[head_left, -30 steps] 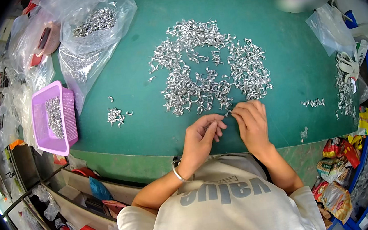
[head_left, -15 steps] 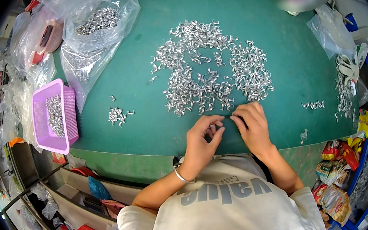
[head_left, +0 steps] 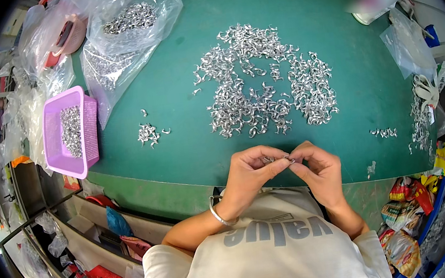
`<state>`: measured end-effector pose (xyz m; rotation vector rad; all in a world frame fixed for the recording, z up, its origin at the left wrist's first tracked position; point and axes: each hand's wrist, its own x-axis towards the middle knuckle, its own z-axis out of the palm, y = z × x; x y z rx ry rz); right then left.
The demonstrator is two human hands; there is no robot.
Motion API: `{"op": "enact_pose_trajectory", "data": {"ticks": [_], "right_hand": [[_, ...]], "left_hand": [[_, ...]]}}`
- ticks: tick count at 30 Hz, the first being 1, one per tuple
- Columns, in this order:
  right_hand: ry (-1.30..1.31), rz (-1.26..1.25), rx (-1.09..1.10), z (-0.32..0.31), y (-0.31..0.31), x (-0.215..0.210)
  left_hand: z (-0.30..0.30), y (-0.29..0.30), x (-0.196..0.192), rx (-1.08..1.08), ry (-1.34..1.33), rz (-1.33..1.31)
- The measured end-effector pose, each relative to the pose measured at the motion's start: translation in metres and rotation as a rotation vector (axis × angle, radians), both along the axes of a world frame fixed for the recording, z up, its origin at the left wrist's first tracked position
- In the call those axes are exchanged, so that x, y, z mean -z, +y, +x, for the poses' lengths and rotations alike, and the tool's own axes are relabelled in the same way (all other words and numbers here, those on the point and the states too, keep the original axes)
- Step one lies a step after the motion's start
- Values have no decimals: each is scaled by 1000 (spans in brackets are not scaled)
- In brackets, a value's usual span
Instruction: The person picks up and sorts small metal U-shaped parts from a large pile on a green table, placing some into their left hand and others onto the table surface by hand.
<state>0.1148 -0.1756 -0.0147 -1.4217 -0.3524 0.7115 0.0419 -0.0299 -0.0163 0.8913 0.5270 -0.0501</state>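
A green table [head_left: 179, 144] carries a wide heap of silver metal clips [head_left: 260, 85]. At its near edge, the left hand [head_left: 248, 174] and right hand [head_left: 319, 169] meet, fingertips pinching one small metal clip [head_left: 282, 159] between them.

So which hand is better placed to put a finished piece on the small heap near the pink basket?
Probably the left hand. Both hands pinch a small metal piece together, but the small heap and pink basket lie on the person's left, while the right hand would have to cross over.
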Motion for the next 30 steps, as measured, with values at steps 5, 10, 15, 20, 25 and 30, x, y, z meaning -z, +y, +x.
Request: {"op": "enact_pose_trajectory", "data": {"ticks": [5,10,15,20,25,30], "right_hand": [[156,74,23,-1,-1,-9],[157,100,5,-2,-2,-11],[-246,-55,-70,3,-2,-4],[-904,-548,128,18,18,19],[-1089,-578,105,20,19,45],[-1011,-427,119,20,12,38]], "left_hand": [[-2,-1,-6,-5,-55,-6],[-4,4,-9,130,-16,-115],[0,7,-5,160,145,-645],[-5,9,4,161,29,-498],[-2,-1,11,92,27,-111],[-1,-1,21,65,72,24]]}}
